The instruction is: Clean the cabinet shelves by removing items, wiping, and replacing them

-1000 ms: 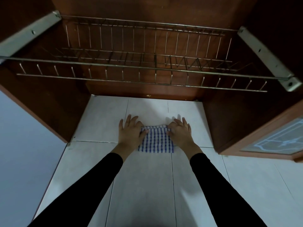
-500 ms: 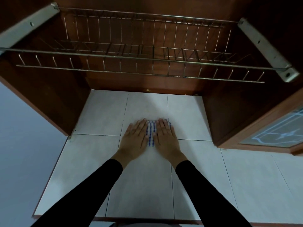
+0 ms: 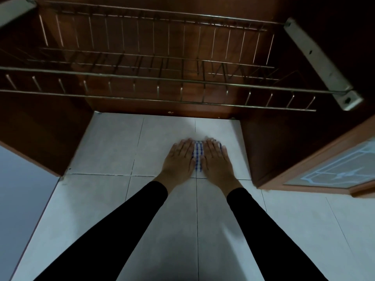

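Head view shows your left hand point(image 3: 179, 159) and right hand point(image 3: 215, 159) flat, fingers extended, gripping nothing, pressing the cloth point(image 3: 197, 157) on the tile point(image 3: 113, 142) under the bare rack point(image 3: 154, 86). Items seem removed; wiping looks underway, replacing remains.

Both hands, left point(image 3: 178, 159) and right point(image 3: 218, 161), lie flat on the cloth point(image 3: 197, 157) on the tiled surface point(image 3: 113, 151). Bare tile lies open from 6 round to 10 o'clock. At 12 the wire rack point(image 3: 154, 82) hangs overhead with the wooden back below it. At 3, the cabinet wall point(image 3: 269, 142) stands near; at 9, the other wall point(image 3: 40, 134) is well apart.
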The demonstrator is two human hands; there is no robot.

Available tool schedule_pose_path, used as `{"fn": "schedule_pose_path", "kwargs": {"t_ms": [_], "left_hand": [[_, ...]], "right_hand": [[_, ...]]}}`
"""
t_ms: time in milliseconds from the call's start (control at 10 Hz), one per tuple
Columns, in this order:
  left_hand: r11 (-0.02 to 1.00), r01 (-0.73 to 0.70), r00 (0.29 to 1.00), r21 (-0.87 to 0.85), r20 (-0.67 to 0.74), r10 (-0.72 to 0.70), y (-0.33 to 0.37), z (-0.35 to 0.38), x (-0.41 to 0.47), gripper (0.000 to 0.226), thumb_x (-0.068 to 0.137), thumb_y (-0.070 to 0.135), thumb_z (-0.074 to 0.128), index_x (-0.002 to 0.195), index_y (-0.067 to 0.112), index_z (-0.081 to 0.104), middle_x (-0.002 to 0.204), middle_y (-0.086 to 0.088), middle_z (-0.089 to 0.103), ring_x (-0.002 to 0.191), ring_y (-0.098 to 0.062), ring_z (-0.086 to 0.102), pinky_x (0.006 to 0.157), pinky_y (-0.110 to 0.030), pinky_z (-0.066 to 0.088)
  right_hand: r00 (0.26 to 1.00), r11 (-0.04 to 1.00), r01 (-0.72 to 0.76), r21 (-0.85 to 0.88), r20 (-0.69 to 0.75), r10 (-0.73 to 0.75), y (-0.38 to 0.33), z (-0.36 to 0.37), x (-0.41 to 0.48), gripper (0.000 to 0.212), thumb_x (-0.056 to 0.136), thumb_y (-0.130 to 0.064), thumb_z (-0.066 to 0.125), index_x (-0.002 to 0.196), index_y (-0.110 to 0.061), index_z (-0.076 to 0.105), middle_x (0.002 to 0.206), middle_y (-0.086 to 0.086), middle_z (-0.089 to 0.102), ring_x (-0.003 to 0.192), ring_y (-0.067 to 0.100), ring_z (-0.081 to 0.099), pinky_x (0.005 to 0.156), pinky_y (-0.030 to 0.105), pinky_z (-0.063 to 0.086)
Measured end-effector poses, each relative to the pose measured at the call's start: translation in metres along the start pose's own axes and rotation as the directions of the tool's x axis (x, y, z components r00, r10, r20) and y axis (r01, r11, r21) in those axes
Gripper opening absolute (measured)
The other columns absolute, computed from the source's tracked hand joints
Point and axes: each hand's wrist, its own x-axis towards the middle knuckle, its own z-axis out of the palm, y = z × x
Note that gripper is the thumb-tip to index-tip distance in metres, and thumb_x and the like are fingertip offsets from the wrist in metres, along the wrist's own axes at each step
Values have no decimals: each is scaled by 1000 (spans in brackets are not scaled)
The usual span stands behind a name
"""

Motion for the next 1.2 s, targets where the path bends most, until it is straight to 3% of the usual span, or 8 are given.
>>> {"fn": "schedule_pose_path", "kwargs": {"t_ms": [100, 200, 300, 500, 800, 1000, 1100, 1200], "left_hand": [[1000, -4, 1000, -13, 2, 4, 17, 3, 19, 60, 106, 35, 18, 158, 10, 1, 166, -9, -1, 153, -23, -3, 119, -35, -10], [1000, -15, 1000, -21, 14, 15, 31, 4, 37, 60, 106, 35, 18, 158, 10, 1, 166, -8, -1, 153, -23, -3, 120, -35, -9], [999, -24, 1000, -21, 15, 24, 44, 2, 52, 60, 106, 35, 18, 158, 10, 1, 166, -8, -2, 153, -22, -4, 120, -35, -9], [999, -20, 999, -38, 46, 22, 63, 3, 66, 60, 106, 35, 18, 158, 10, 0, 166, -8, -3, 152, -22, -6, 121, -36, -7], [994, -38, 999, -99, 22, 41, 63, 8, 68, 61, 104, 38, 13, 159, 13, 4, 166, -5, 0, 153, -22, -3, 120, -36, -6], [990, -43, 999, -137, 11, 45, 63, -7, 56, 86, 82, 47, -12, 158, 14, 13, 166, -5, 6, 153, -26, 3, 122, -44, 0], [985, -62, 993, -163, -114, 44, 60, -7, 35, 70, 93, 42, 8, 151, 15, 37, 160, -8, 30, 148, -28, 26, 119, -47, 19], [951, -165, 936, -260, -345, 68, 63, 8, -12, 43, 96, 31, 37, 124, 17, 66, 136, -5, 60, 127, -28, 56, 106, -41, 39]], "right_hand": [[1000, 999, -8, -44, -14, 7, 23, -4, 5, 67, 97, -38, 6, 153, -6, 24, 160, 14, 24, 147, 30, 23, 118, 43, 7], [997, 994, -71, -83, -7, 71, 41, -5, 8, 69, 94, -40, -2, 157, -12, 8, 164, 7, 7, 151, 25, 7, 116, 39, -10], [986, 978, -161, -130, 12, 164, 52, -5, 15, 64, 100, -38, 11, 157, -11, -1, 164, 5, -6, 151, 23, -3, 113, 38, -17], [980, 980, -197, -24, -4, 197, 60, -4, 23, 66, 100, -21, 33, 155, -1, 2, 162, 19, 1, 150, 33, 2, 120, 41, -4], [979, 967, -147, 208, -108, 172, 64, 0, 20, 67, 88, -24, 21, 146, 5, 36, 150, 26, 38, 141, 41, 33, 119, 50, 23], [986, 982, -87, 167, -127, 109, 62, -6, 12, 63, 91, -29, 23, 144, 0, 44, 149, 21, 42, 141, 36, 35, 121, 45, 16], [979, 969, -58, 239, -177, 102, 53, -7, -6, 62, 94, -34, 24, 144, -6, 46, 151, 13, 41, 145, 27, 30, 121, 45, 18], [969, 938, 11, 346, -235, 75, 32, -9, -43, 51, 89, -30, 38, 126, -4, 63, 132, 15, 61, 128, 30, 53, 111, 34, 29]]}}
